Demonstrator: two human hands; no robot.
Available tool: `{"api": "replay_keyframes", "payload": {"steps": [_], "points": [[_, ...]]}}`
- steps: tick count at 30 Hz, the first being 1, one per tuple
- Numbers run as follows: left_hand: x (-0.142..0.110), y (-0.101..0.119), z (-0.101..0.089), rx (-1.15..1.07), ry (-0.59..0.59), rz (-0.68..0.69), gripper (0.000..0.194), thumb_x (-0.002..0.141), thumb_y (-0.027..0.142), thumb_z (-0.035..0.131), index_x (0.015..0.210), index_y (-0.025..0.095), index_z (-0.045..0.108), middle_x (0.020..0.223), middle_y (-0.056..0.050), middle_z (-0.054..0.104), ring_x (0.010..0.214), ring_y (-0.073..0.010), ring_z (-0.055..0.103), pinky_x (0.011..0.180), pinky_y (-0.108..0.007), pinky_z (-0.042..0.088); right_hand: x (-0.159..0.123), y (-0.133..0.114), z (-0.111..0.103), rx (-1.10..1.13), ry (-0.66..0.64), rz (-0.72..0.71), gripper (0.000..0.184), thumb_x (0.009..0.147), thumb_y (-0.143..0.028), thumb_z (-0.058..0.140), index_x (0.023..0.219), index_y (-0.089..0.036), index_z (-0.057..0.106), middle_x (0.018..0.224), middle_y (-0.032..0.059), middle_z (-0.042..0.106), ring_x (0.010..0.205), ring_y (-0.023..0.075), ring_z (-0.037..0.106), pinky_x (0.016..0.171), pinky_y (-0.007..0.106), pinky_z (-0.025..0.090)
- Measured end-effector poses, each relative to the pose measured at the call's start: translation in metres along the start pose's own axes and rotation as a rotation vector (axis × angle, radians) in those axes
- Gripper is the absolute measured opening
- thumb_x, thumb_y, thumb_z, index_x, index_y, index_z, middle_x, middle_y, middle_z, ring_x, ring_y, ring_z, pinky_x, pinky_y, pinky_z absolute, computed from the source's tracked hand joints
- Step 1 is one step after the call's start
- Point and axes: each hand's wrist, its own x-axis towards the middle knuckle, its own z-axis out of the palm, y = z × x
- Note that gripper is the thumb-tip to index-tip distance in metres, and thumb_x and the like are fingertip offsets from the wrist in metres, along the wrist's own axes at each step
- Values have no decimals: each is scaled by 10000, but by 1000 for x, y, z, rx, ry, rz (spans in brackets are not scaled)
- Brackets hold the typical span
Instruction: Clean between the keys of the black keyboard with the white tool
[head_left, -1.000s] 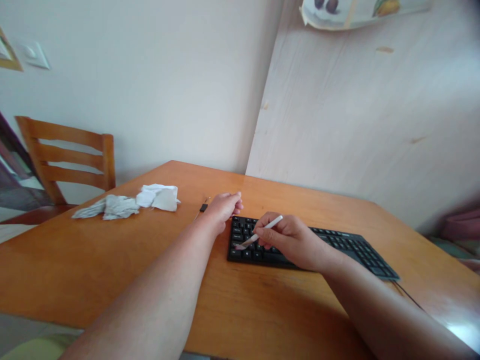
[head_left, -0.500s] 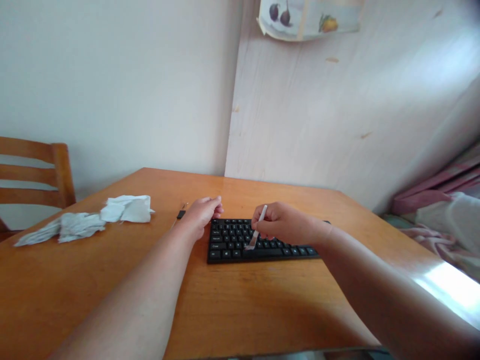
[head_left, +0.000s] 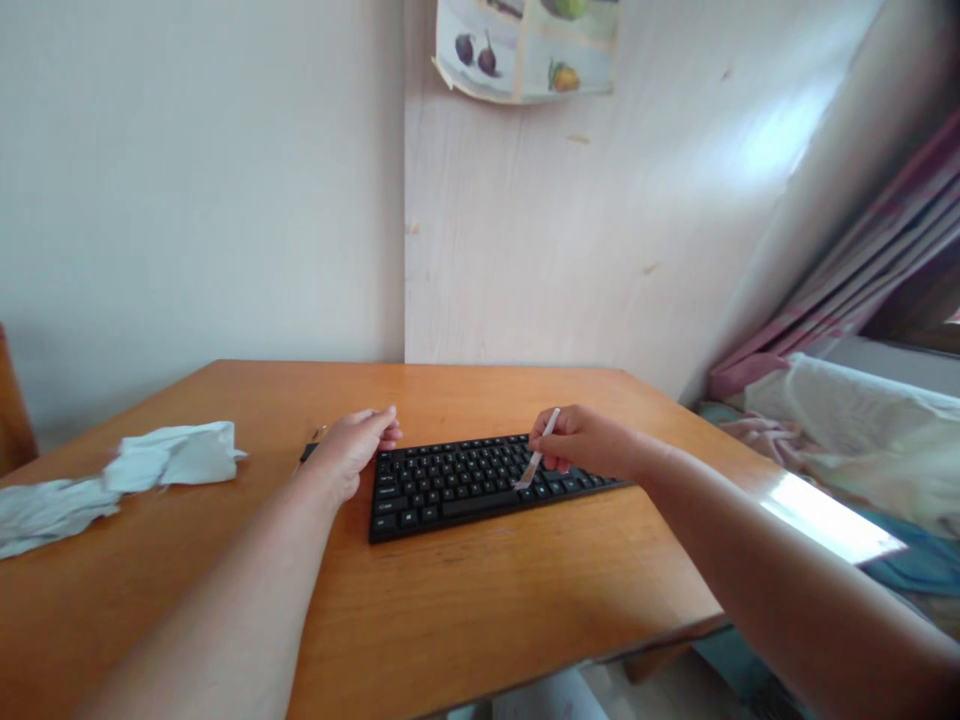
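A black keyboard (head_left: 450,485) lies on the wooden table, slightly angled, its right part beneath my right hand. My right hand (head_left: 574,438) pinches a small flat brush (head_left: 546,432) with a pale handle. The brush is tilted, and its bristles touch the keys right of the space bar. Beside the keyboard's far left corner is my left hand (head_left: 358,445), fingers curled and thumb laid along them. Whether those fingers grip the keyboard's edge or something else is hidden. A small black object (head_left: 308,452) lies just behind my left wrist, partly covered.
Crumpled white cloths or tissues (head_left: 176,457) lie on the table (head_left: 435,610) at the left. A wall stands behind the table, with a sheet of fruit pictures (head_left: 517,60) on it. Piled fabric (head_left: 847,410) and a pink curtain (head_left: 840,270) are at the right.
The view has turned right, so the table and cloths appear further left. My right hand has moved the brush rightward along the keyboard, from the space bar's left end past its right end.
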Motion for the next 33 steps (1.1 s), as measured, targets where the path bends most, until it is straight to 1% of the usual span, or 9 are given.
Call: {"api": "replay_keyframes", "payload": {"steps": [9,14,16,19,22,24,27,30,33], "points": [[-2,3,-2,20,-8,15,539,559,643,796,735,153,655,715,-49,694,634,-144,603,571,-247,428,-17,21,-25,-13,113,34,141,786,-312,658,717,-191,638,560,0,630,484,122,549,468,235,408],[-3,5,-1,45,-4,33,540,556,654,778,736,160,653,722,-45,690,641,-148,601,591,-257,436,-26,28,-37,-107,233,-8,185,729,-253,653,560,-205,597,494,-6,609,425,118,474,421,252,306],[-6,7,1,66,36,87,533,577,667,761,737,171,646,726,-39,687,665,-155,603,630,-269,448,-27,29,-41,-148,302,-49,198,716,-222,643,528,-205,585,486,-6,611,431,111,447,425,255,283],[-11,10,7,102,54,201,524,637,687,723,751,180,650,734,-37,687,725,-174,613,723,-298,470,-28,24,-38,-115,390,-69,155,735,-214,627,582,-198,601,514,-5,620,469,114,476,444,247,307],[-19,12,14,122,-19,259,514,699,692,686,780,185,659,762,-43,694,772,-194,626,773,-325,480,-27,12,-27,58,398,-51,116,758,-263,654,678,-186,622,519,-19,594,466,109,488,451,235,347],[-25,15,19,135,-99,288,503,740,684,666,809,185,672,806,-50,706,805,-201,637,800,-334,485,-26,2,-18,182,377,-57,138,759,-297,687,721,-176,632,536,-16,601,479,108,512,466,231,382],[-38,19,27,164,-264,313,479,799,658,634,852,186,695,871,-64,728,867,-211,651,847,-344,485,-25,-11,-4,341,336,-76,198,770,-349,711,755,-166,637,569,-6,622,491,98,532,481,221,404],[-54,25,35,166,-470,299,479,847,641,593,947,192,724,934,-72,743,916,-217,659,880,-348,485,-22,-19,11,477,278,-103,242,778,-388,729,774,-163,640,597,0,644,490,88,535,487,217,407],[-69,31,40,151,-637,278,495,896,637,533,1022,202,734,991,-74,746,963,-220,651,906,-349,473,-17,-24,25,591,238,-127,261,793,-405,738,806,-160,648,606,1,656,488,86,543,500,219,418]]}}
